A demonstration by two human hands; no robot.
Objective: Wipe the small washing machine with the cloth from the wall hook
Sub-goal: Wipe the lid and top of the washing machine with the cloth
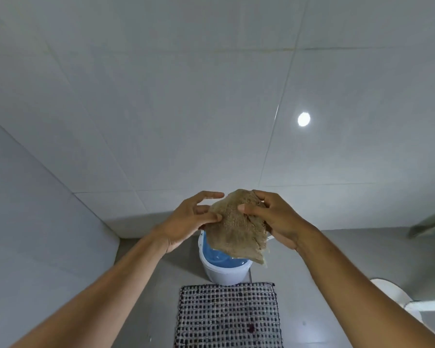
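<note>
A brown, coarse-woven cloth (236, 227) with frayed edges hangs in the air between both hands, at chest height in front of the tiled wall. My right hand (276, 217) pinches its upper right part between thumb and fingers. My left hand (193, 219) touches the cloth's left edge with its thumb, the other fingers spread apart above it. Below the cloth, on the floor by the wall, stands the small washing machine (224, 270), a white tub with a translucent blue lid; the cloth hides part of its lid. No wall hook is in view.
A black-and-white checked mat (227, 317) lies on the grey floor just in front of the machine. White fixtures (397, 297) and a thin cord sit at the lower right. A grey wall closes in on the left, forming a corner.
</note>
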